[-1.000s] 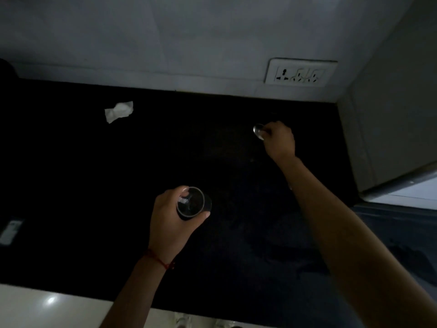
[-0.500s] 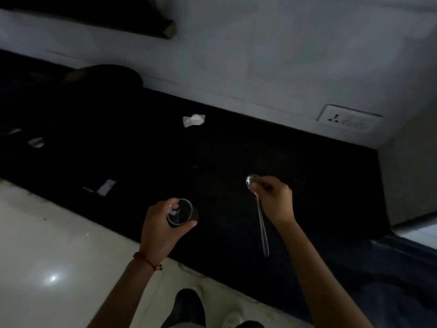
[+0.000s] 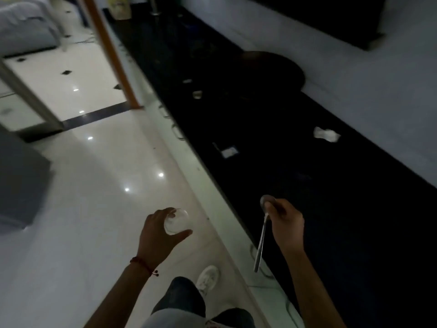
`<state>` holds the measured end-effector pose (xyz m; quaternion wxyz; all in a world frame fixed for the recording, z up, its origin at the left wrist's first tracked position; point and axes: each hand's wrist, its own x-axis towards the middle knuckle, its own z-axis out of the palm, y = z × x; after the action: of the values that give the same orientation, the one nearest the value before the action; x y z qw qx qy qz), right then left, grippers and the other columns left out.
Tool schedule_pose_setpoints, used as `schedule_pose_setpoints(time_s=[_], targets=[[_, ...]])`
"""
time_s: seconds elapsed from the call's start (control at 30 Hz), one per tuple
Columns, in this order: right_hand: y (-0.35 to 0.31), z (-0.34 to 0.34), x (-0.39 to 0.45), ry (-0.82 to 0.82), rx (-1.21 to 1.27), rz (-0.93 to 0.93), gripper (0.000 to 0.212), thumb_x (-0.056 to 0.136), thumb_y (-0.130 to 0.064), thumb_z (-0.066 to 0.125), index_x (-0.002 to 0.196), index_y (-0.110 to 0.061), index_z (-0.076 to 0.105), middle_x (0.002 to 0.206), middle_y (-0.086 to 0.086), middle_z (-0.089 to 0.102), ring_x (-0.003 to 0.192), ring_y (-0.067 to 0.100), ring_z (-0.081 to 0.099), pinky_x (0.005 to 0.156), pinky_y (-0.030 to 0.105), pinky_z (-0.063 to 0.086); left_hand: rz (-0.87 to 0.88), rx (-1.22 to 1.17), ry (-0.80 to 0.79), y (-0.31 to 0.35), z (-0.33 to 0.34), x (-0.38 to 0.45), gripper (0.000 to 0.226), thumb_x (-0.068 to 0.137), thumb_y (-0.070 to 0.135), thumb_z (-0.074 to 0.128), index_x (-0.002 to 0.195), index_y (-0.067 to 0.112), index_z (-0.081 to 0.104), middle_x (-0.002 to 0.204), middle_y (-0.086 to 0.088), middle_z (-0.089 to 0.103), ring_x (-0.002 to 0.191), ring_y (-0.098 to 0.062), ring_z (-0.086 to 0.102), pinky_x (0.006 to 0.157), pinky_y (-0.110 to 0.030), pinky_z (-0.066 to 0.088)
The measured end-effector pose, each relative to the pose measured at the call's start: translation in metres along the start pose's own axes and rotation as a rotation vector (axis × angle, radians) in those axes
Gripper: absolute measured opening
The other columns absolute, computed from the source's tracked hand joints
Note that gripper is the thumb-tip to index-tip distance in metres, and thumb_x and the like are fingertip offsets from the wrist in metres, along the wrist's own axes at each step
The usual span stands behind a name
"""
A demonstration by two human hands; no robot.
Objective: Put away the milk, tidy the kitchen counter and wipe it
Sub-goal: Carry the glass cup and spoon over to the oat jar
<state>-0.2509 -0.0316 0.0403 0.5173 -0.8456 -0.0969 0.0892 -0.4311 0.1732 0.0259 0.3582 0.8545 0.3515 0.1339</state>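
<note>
Dark counter point(image 3: 331, 209) lies mostly open; crumpled tissue point(image 3: 326, 134), small packet point(image 3: 229, 152) and round pan point(image 3: 272, 69) obstruct.

A long, black, polished stone table point(image 3: 331, 185) runs along the pale wall, its surface so dark that much of it is hard to read. Near the wall lies a crumpled white scrap of paper or tissue point(image 3: 326, 134). Closer to the front edge sits a small flat white square packet point(image 3: 229, 151). Further along stands a wide, round, dark pan point(image 3: 272, 69), and near it two small pale bits point(image 3: 197, 94) too blurred to identify. At the far end a slim metal post point(image 3: 155, 7) rises from the table. Beside the table spreads a glossy white tiled floor point(image 3: 94, 197) with small black diamond insets.
</note>
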Motion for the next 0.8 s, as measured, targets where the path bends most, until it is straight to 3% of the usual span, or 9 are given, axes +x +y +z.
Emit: schedule_pose_setpoints(time_s=[0.1,0.17,0.23,0.37,0.53,0.7,0.8], targets=[[-0.019,0.051,0.005,-0.101,-0.007,-0.027,0.011,0.084,-0.011,0.063,0.089,-0.003,0.069,0.079,0.012,0.069,0.073,0.023,0.063,0.072,0.032,0.050,-0.062,0.003,0.094,-0.033,-0.029,-0.001,0.063,0.055,0.031,0.086,0.110,0.012,0.060,0.105,-0.009,0.065,0.097,-0.026,0.055,0.083,-0.037,0.047],[-0.031,0.086,0.004,-0.171,-0.037,-0.067,0.012,0.083,-0.010,0.063,0.090,-0.002,0.069,0.077,0.014,0.070,0.073,0.025,0.064,0.074,0.037,0.050,-0.112,0.003,0.146,-0.058,-0.048,-0.001,0.064,0.055,0.031,0.086,0.110,0.012,0.059,0.105,-0.009,0.065,0.097,-0.026,0.055,0.082,-0.035,0.046],[-0.043,0.121,0.002,-0.238,-0.062,-0.096,0.010,0.084,-0.011,0.063,0.088,-0.002,0.068,0.077,0.016,0.070,0.073,0.026,0.064,0.073,0.034,0.050,-0.159,-0.007,0.189,-0.083,-0.066,0.001,0.064,0.055,0.031,0.086,0.110,0.011,0.059,0.104,-0.009,0.065,0.097,-0.027,0.056,0.082,-0.037,0.046],[-0.069,0.191,0.005,-0.318,-0.084,-0.158,0.007,0.083,-0.009,0.063,0.084,-0.004,0.068,0.076,0.014,0.068,0.069,0.022,0.061,0.063,0.015,0.041,-0.235,-0.018,0.264,-0.137,-0.106,0.014,0.063,0.056,0.031,0.085,0.110,0.011,0.060,0.105,-0.010,0.066,0.096,-0.026,0.057,0.082,-0.036,0.046],[-0.111,0.288,0.017,-0.385,-0.051,-0.143,0.011,0.082,-0.011,0.066,0.085,-0.001,0.069,0.081,0.016,0.070,0.079,0.026,0.064,0.075,0.033,0.048,-0.330,0.006,0.331,-0.206,-0.165,0.045,0.064,0.057,0.031,0.085,0.111,0.009,0.060,0.106,-0.011,0.065,0.097,-0.026,0.055,0.080,-0.029,0.039],[-0.147,0.369,0.033,-0.419,-0.047,-0.131,0.011,0.082,-0.015,0.067,0.086,-0.005,0.069,0.080,0.010,0.069,0.076,0.020,0.062,0.061,0.007,0.043,-0.380,0.012,0.346,-0.253,-0.212,0.084,0.064,0.058,0.030,0.085,0.113,0.010,0.059,0.108,-0.012,0.064,0.098,-0.025,0.053,0.080,-0.029,0.038],[-0.158,0.400,0.045,-0.453,-0.056,-0.103,0.015,0.082,-0.014,0.067,0.090,-0.001,0.069,0.082,0.012,0.069,0.079,0.022,0.062,0.071,0.021,0.047,-0.407,-0.002,0.342,-0.272,-0.228,0.115,0.063,0.059,0.028,0.085,0.113,0.008,0.058,0.109,-0.012,0.064,0.098,-0.024,0.053,0.081,-0.029,0.039]])
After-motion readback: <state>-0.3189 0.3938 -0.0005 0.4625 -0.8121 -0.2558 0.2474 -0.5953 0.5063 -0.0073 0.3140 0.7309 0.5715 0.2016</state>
